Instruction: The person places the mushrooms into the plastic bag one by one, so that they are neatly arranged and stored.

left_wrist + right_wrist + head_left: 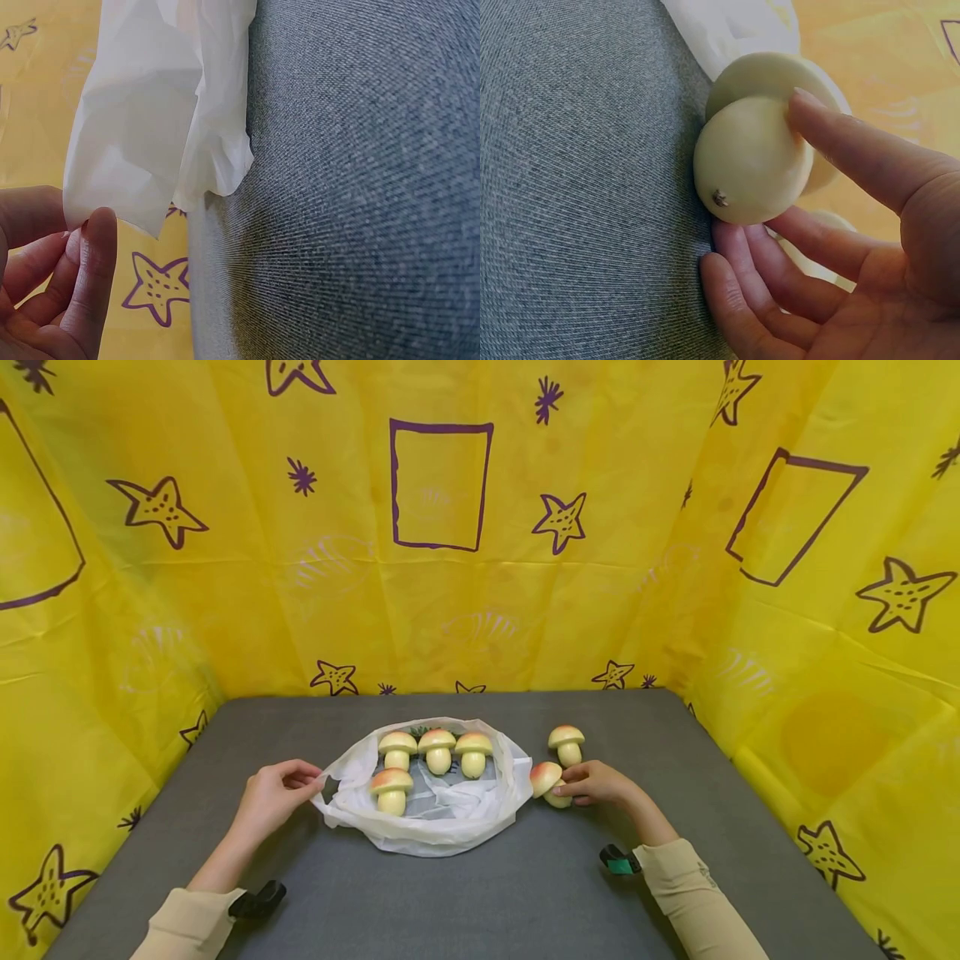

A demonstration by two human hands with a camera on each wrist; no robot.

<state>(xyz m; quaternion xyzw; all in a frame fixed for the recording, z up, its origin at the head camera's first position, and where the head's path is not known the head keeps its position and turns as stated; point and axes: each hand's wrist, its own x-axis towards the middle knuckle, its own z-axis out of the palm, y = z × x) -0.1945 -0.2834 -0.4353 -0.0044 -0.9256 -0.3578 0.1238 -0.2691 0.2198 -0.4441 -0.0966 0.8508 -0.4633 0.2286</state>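
Observation:
A white plastic bag (pixel 442 835) lies spread on the table with its mouth wide. Several toy mushrooms with pale stems and orange-tinged caps sit inside, among them a front mushroom (pixel 391 792). My left hand (pixel 273 797) pinches the bag's left edge between thumb and finger. At the bag's right side my right hand (pixel 596 783) grips a tilted mushroom (pixel 754 161) by its stem, thumb on one side and fingers on the other. Its cap leans toward the bag's rim. Just behind that hand stands another mushroom (pixel 567 743), upright on the table.
The grey cloth-covered table (pixel 480 906) is enclosed by yellow curtains (pixel 480 610) with purple starfish drawings. Something green and leafy (pixel 422 730) shows at the bag's back rim. Each wrist wears a dark band.

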